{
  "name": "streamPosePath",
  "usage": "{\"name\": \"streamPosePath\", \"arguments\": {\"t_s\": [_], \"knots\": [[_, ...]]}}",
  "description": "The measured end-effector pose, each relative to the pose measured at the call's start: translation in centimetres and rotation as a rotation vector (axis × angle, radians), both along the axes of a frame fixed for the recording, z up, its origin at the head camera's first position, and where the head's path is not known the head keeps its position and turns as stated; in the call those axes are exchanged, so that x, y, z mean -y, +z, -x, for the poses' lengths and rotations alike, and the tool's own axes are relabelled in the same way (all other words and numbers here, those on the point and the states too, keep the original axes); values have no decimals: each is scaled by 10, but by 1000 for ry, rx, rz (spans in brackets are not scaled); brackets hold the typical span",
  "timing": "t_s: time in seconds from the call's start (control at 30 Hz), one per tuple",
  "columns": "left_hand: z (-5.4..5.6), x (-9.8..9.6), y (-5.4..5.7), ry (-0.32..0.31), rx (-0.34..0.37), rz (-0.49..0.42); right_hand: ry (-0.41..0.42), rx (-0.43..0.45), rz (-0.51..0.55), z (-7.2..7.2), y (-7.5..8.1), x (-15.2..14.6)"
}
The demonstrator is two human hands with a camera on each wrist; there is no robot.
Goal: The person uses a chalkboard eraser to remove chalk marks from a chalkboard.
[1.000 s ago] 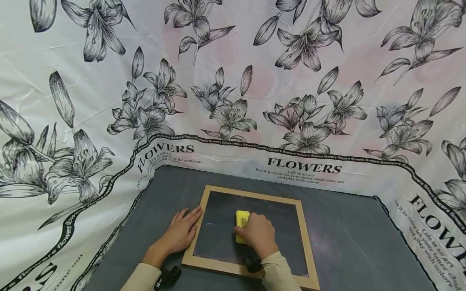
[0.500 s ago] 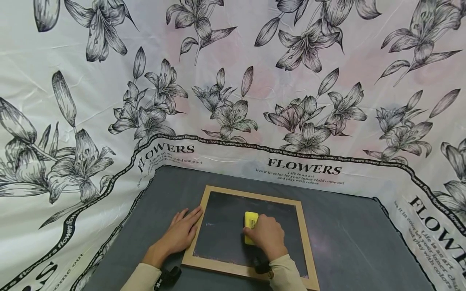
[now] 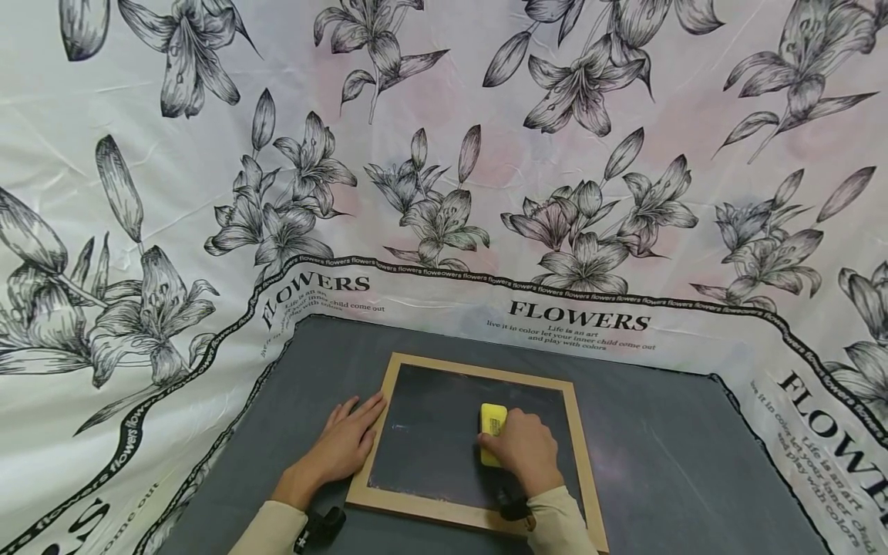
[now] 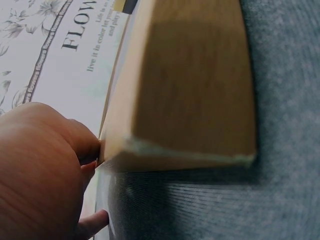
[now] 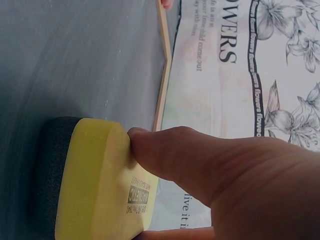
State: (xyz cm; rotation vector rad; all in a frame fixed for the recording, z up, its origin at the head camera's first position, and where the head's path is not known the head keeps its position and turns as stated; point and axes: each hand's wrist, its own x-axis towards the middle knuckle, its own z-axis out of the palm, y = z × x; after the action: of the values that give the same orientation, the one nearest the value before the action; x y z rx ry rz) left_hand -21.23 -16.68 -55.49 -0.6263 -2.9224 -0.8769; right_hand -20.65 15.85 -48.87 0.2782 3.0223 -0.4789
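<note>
A small chalkboard (image 3: 430, 432) in a light wooden frame (image 3: 409, 505) lies flat on a dark grey cloth. My right hand (image 3: 527, 451) grips a yellow board eraser (image 3: 493, 432) by its sides, right of the board's middle. In the right wrist view the eraser (image 5: 107, 185) has its dark felt face (image 5: 50, 170) against the board, and the thumb presses its yellow side. My left hand (image 3: 340, 443) rests against the frame's left side with its fingers extended. The left wrist view shows that hand (image 4: 45, 170) beside the frame's corner (image 4: 195, 100).
Grey cloth (image 3: 680, 462) extends around the board. Behind and at both sides hangs a white curtain (image 3: 430, 193) printed with black lilies and lettering. A faint pale mark (image 3: 400, 427) shows on the board's left part. A black wrist camera (image 3: 322, 530) sits at the left cuff.
My right hand has slid the eraser rightward across the board, from near its middle toward the right side. The left hand and the frame have stayed in place.
</note>
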Motion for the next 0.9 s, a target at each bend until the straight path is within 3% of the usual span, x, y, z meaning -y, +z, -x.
{"name": "streamPosePath", "arguments": {"t_s": [0.9], "knots": [[-1,0,0,-1,-10,-5,-18,7,-3,-4,5,-25]]}}
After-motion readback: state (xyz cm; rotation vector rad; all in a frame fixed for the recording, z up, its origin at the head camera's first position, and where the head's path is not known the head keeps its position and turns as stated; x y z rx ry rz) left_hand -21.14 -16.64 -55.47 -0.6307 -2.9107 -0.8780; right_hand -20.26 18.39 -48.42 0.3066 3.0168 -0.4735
